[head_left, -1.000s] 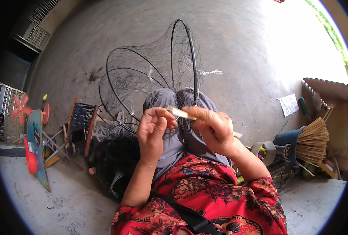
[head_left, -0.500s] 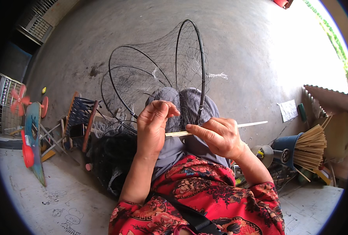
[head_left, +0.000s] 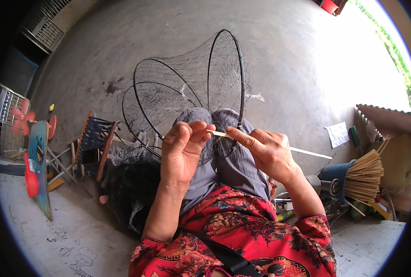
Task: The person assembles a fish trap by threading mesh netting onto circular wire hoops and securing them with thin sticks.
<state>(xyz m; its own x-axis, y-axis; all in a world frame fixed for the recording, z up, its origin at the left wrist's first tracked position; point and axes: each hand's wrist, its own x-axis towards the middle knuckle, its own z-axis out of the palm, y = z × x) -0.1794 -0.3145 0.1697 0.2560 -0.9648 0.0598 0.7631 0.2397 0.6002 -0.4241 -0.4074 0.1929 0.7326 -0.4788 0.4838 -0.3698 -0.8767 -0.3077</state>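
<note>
Above my knees, a thin pale bamboo-like strip (head_left: 311, 153) is held by my right hand (head_left: 271, 151), index finger stretched along it toward its left end. My left hand (head_left: 181, 150) is raised beside that end, its fingertips close to the tip. The left thumb and forefinger look pressed together; anything between them is too small to make out. A black mesh net (head_left: 170, 92) on dark hoops stands against and over my grey-trousered knees. White strands hang from its mesh. More dark netting (head_left: 133, 184) lies bunched at my left side.
At right stands a blue bucket (head_left: 332, 173) full of thin sticks (head_left: 365, 175), near a white paper sheet (head_left: 338, 134) on the floor. A folding chair (head_left: 94, 143) and a small red-bladed fan (head_left: 24, 116) are at left, with a painted board (head_left: 40, 161).
Both hands have come closer together. The strip's left end has risen toward the left fingertips, and its right end now slopes lower. The net has shifted slightly in view.
</note>
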